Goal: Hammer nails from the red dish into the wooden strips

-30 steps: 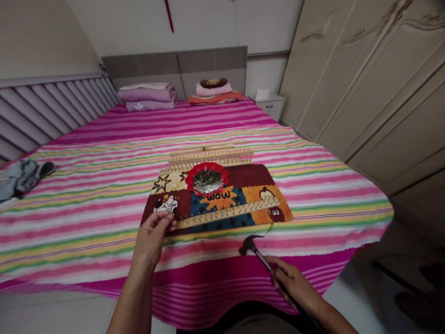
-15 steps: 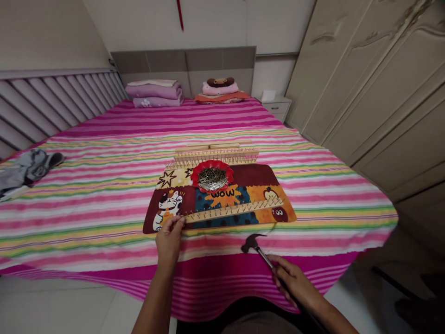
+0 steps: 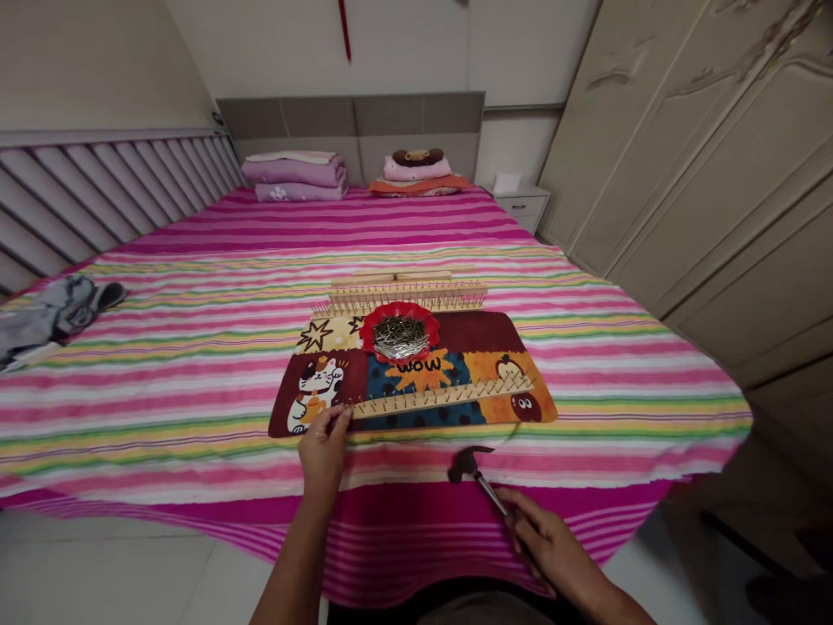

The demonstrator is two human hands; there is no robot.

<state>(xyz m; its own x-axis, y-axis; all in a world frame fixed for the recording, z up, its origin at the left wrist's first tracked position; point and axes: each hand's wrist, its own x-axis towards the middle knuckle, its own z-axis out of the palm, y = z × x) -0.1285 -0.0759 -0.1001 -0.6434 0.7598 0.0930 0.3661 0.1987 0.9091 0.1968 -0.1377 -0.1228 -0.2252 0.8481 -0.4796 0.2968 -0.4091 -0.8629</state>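
My left hand (image 3: 325, 438) pinches the left end of a narrow wooden strip (image 3: 423, 400) that has a row of nails standing up along it. The strip lies across a patterned mat (image 3: 416, 375) with a cat picture and the word WOW. In my right hand (image 3: 543, 538) is a claw hammer (image 3: 478, 473), gripped by the handle, its dark head in front of the mat's near edge and apart from the strip. A red scalloped bowl (image 3: 435, 334) full of loose nails (image 3: 400, 334) stands at the back of the mat.
Behind the bowl lie more nail-studded wooden strips (image 3: 407, 299) and a plain strip (image 3: 403, 276). Everything rests on a bed with a striped cover (image 3: 586, 347). Folded bedding (image 3: 296, 176) sits at the headboard, clothing (image 3: 52, 312) at left, a wardrobe (image 3: 703, 174) at right.
The view has shifted slightly. My left hand keeps its place at the strip's left end, and the hammer has barely moved in my right hand.
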